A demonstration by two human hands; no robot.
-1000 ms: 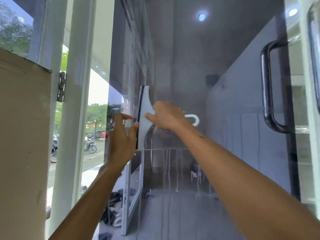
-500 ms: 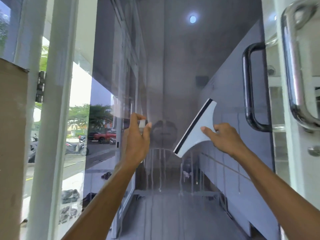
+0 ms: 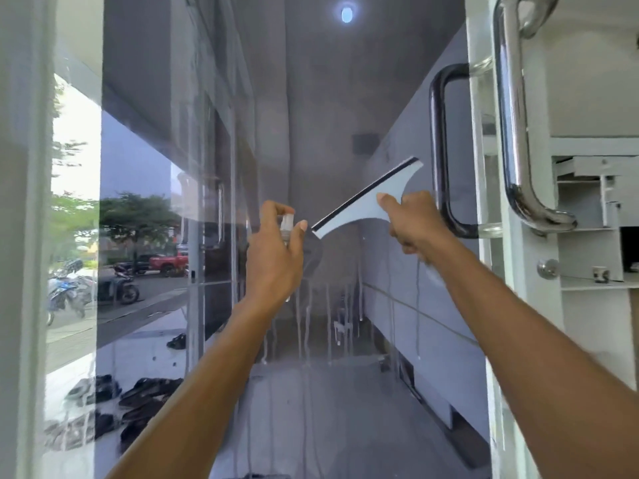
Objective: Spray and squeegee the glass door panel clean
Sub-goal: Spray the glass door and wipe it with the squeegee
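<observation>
The glass door panel (image 3: pixel 311 133) stands straight ahead and fills the middle of the scene, with thin drips (image 3: pixel 311 326) running down its lower half. The left hand (image 3: pixel 273 261) is raised in front of the glass with its fingers curled round a small clear spray bottle (image 3: pixel 287 224); one finger is bent over the nozzle and the thumb is clamped against the bottle's right side. Just to the right of it, the right hand (image 3: pixel 415 226) grips the handle of a white squeegee (image 3: pixel 370 198), fingers wrapped under and thumb pressed flat on the white body. The squeegee is tilted, its black rubber edge slanting from low left, near the bottle, up to the right. I cannot tell whether that edge touches the glass. To the right of the squeegee a dark handle (image 3: pixel 439 150) shows on the far side of the pane, and a polished steel handle (image 3: pixel 511 115) stands on the near side at the door's white frame. A ceiling light (image 3: pixel 346 14) shows high in the glass. To the far left, outside, stand motorbikes (image 3: pixel 117 288) and a red truck (image 3: pixel 169 261), and shoes (image 3: pixel 145 395) lie on the floor at lower left.
</observation>
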